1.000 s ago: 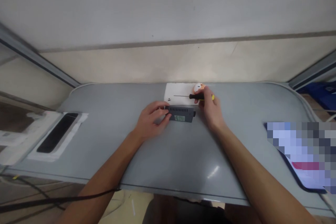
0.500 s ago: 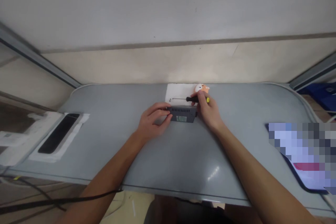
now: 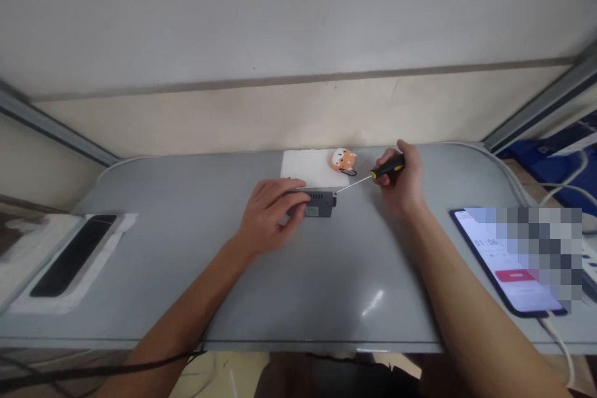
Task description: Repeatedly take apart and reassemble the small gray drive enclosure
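Note:
My left hand (image 3: 269, 214) grips a dark grey vented box (image 3: 328, 203) by its left end, fingers over the top and thumb along the near side. Slots run along the box, and a pale label is on its face, partly covered by my fingers. My right hand (image 3: 407, 183) is closed around a black and yellow screwdriver (image 3: 388, 167). Its thin shaft slants down to the left, the tip at the box's upper right corner; I cannot tell whether it sits in a screw. White paper (image 3: 303, 165) lies just behind the box.
On the paper's right side sits an orange and white animal-shaped case (image 3: 342, 160) with a black clip. A lit phone (image 3: 482, 261) with a white cable lies at the right. A black phone (image 3: 74, 255) rests on white paper at the left. A wall stands behind the grey table (image 3: 298, 298).
My right hand has moved right and turned the screwdriver, bringing its tip from above the paper to the box's right end. My left hand has slid further over the box. The view has shifted slightly.

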Motion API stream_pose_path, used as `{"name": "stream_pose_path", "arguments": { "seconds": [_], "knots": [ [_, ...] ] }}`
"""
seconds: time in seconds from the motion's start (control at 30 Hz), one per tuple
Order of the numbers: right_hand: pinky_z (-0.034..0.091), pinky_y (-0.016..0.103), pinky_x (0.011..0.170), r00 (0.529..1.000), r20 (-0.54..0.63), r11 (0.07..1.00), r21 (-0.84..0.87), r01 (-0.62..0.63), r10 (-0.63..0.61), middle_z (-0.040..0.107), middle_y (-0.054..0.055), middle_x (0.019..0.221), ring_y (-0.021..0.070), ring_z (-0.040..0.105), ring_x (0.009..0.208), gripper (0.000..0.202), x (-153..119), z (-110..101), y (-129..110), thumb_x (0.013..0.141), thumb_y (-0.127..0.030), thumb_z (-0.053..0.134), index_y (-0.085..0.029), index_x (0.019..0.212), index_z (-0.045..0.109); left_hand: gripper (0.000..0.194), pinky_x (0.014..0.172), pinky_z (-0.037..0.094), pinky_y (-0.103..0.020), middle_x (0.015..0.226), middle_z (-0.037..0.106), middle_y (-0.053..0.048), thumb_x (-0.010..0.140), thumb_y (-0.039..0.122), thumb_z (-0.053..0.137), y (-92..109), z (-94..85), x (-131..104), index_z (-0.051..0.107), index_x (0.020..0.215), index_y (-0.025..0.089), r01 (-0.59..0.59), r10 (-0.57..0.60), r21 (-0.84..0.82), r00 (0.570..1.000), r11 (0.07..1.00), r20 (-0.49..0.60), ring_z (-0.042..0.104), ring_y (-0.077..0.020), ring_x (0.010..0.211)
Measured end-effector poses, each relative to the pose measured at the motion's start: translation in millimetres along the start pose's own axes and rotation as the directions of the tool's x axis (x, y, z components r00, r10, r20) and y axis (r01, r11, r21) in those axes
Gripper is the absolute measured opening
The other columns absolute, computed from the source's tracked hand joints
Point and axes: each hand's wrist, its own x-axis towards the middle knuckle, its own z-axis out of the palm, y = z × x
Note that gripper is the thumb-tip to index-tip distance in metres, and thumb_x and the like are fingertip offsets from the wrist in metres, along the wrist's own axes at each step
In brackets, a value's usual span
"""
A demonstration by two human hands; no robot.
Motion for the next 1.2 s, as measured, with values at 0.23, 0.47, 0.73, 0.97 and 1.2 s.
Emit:
{"name": "stream_pose_path", "arguments": {
  "seconds": [0.23, 0.47, 0.73, 0.97, 1.2],
  "knots": [
    [0.025, 0.028, 0.039, 0.999, 0.029, 0.999, -0.032, -0.04, 0.041, 0.044, -0.002, 0.05, 0.0081, 0.036, 0.04, 0.053, -5.9, 9.7, 6.9, 0.091, -0.059, 0.06, -0.022, 0.054, 0.057, 0.028, 0.092, 0.053, -0.04, 0.112, 0.08, -0.004, 0.091, 0.015, 0.067, 13.5, 18.5, 19.0, 0.067, 0.116, 0.028, -0.098, 0.098, 0.018, 0.995, 0.995, 0.019, 0.076, -0.0228, 0.099],
    [0.024, 0.029, 0.04, 0.998, 0.039, 0.998, -0.037, -0.05, 0.051, 0.046, -0.002, 0.051, 0.0083, 0.034, 0.041, 0.052, -7.5, 12.3, 7.8, 0.089, -0.059, 0.06, -0.022, 0.053, 0.058, 0.025, 0.097, 0.05, -0.043, 0.11, 0.082, -0.002, 0.091, 0.02, 0.069, 16.5, 27.8, 8.2, 0.068, 0.115, 0.029, -0.023, 0.022, 0.055, 1.0, 0.998, 0.017, 0.077, -0.0232, 0.099],
    [0.026, 0.031, 0.043, 0.998, 0.05, 0.997, -0.054, -0.046, 0.049, 0.053, -0.001, 0.054, 0.0081, 0.035, 0.041, 0.052, -6.6, 11.0, 7.5, 0.092, -0.057, 0.057, -0.022, 0.054, 0.059, 0.014, 0.094, 0.051, -0.042, 0.106, 0.082, 0.0, 0.092, 0.022, 0.073, 14.4, 28.6, 7.1, 0.07, 0.104, 0.028, -0.021, 0.02, 0.09, 1.0, 0.996, 0.019, 0.077, -0.0217, 0.096],
    [0.022, 0.032, 0.044, 0.998, 0.059, 0.996, -0.083, -0.028, 0.033, 0.053, 0.0, 0.053, 0.0083, 0.037, 0.041, 0.054, -7.4, 10.7, 5.7, 0.093, -0.058, 0.055, -0.021, 0.054, 0.06, 0.017, 0.094, 0.051, -0.041, 0.106, 0.082, -0.001, 0.092, 0.02, 0.075, 13.5, 28.7, 6.4, 0.068, 0.106, 0.027, -0.056, 0.057, 0.108, 0.998, 0.993, -0.003, 0.077, -0.0209, 0.095],
    [0.021, 0.031, 0.043, 0.999, 0.048, 0.995, -0.102, -0.012, 0.017, 0.046, -0.001, 0.048, 0.0085, 0.036, 0.04, 0.056, -7.1, 11.5, 3.6, 0.094, -0.06, 0.056, -0.021, 0.053, 0.06, 0.015, 0.091, 0.052, -0.039, 0.105, 0.081, -0.001, 0.093, 0.02, 0.076, 10.5, 30.0, 6.9, 0.069, 0.104, 0.028, -0.105, 0.106, 0.127, 0.994, 0.986, -0.004, 0.075, -0.0201, 0.094]
  ]
}}
